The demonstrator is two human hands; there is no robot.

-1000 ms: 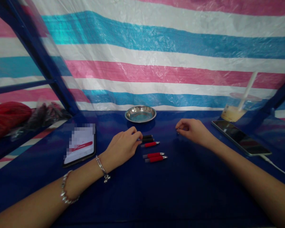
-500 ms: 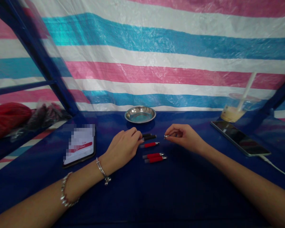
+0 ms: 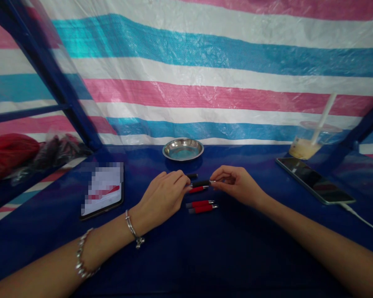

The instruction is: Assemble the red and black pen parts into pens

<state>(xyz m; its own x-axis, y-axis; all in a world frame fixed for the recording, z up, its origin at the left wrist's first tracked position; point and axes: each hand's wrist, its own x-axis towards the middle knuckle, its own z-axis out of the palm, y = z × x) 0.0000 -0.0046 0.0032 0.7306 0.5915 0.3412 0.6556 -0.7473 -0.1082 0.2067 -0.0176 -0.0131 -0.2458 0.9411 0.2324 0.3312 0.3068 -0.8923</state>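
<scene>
My left hand (image 3: 164,196) pinches one end of a short black-gripped pen piece (image 3: 200,183), held just above the blue table (image 3: 205,248). My right hand (image 3: 234,184) has its fingers closed on a small metal tip, which it holds against the other end of that piece. Another black piece (image 3: 192,176) lies just behind. Under the hands lie three red-gripped pieces with metal tips: one (image 3: 198,189) close below the held piece, and two (image 3: 202,206) side by side nearer me.
A round steel dish (image 3: 183,149) stands at the back centre. A phone (image 3: 104,190) lies at left, a dark phone (image 3: 315,180) with a cable at right, beside a plastic cup with a straw (image 3: 311,142). Red and dark bags (image 3: 25,153) sit on the left shelf.
My right hand has moved left with the small metal tip, from the right of the pieces to the end of the black piece. My left hand lifted that piece slightly.
</scene>
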